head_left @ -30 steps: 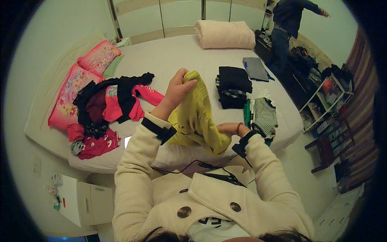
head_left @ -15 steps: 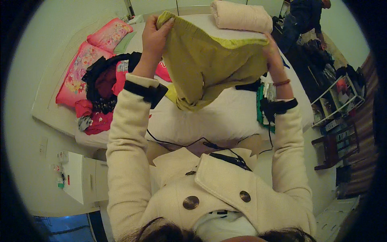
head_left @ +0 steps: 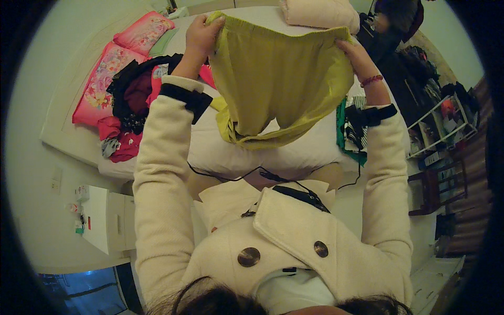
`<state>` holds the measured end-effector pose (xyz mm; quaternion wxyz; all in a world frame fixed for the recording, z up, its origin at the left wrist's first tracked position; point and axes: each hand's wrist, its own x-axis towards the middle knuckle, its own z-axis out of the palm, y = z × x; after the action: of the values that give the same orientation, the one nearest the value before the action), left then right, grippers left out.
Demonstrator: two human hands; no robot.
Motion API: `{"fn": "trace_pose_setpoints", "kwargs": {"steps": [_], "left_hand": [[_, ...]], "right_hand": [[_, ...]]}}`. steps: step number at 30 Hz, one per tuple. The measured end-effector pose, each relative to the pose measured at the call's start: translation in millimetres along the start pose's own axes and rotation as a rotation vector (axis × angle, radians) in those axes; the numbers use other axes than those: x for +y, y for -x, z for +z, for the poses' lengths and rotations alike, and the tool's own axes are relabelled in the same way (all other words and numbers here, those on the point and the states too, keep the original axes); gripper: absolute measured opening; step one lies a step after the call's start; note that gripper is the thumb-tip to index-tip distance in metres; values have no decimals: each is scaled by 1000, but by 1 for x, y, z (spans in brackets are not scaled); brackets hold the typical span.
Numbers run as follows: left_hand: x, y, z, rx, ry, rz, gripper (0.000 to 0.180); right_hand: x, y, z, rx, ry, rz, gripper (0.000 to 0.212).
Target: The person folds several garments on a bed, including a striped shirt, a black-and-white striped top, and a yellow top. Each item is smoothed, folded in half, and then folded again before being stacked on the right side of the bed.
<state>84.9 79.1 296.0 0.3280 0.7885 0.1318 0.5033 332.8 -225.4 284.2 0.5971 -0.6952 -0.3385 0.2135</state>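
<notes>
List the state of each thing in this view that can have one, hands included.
Left hand: closed on one waistband corner.
Right hand: closed on the other corner.
Yellow-green trousers: held up, waistband spread, unfolded.
Dark and red clothes: heaped loosely on the bed.
Green and striped clothes: piled, partly hidden by the right sleeve.
Pale pink quilt: bundled, partly out of frame.
Chair: upright.
</notes>
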Motion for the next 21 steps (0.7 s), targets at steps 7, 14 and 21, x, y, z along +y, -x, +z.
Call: {"fn": "trace_pose_setpoints", "kwargs": {"steps": [7, 14, 21], "left_hand": [[39, 24, 20, -99, 634, -585, 29], [103, 78, 72, -524, 330, 126, 27], [59, 78, 76, -662, 758, -122, 35]], "right_hand": [[-12, 17, 36, 6, -352, 96, 42], [-31, 45, 92, -310, -75, -190, 46], [-31, 32, 81, -179, 57, -200, 44]]}}
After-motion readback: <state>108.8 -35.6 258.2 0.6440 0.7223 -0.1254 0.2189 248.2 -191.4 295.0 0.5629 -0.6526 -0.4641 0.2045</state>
